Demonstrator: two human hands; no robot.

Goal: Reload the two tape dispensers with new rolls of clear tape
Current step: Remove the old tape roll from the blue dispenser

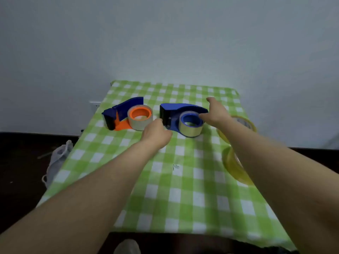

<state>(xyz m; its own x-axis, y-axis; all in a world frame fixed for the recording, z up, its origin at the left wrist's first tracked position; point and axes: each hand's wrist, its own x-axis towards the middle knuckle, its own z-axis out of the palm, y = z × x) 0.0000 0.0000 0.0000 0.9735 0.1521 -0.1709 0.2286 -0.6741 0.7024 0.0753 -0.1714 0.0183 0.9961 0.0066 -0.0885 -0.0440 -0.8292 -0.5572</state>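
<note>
Two dispensers lie on the checked tablecloth (165,189): the orange-hubbed dispenser (126,114) far left, the blue dispenser (181,116) beside it. Loosely curled, the left hand (156,134) touches its front; the right hand (214,112), fingers spread, grips nothing. Yellowish new rolls (236,169) wait right. Light, rigid plastic: likely best held by the handle, clear of the serrated blade.

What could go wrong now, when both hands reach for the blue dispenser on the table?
1. The serrated cutter edge of the blue dispenser faces the left hand, which could scrape on it.
2. The right forearm passes over the two yellowish tape rolls near the table's right edge; a sweep might knock one off.
3. The orange dispenser lies close by and could be bumped.
</note>
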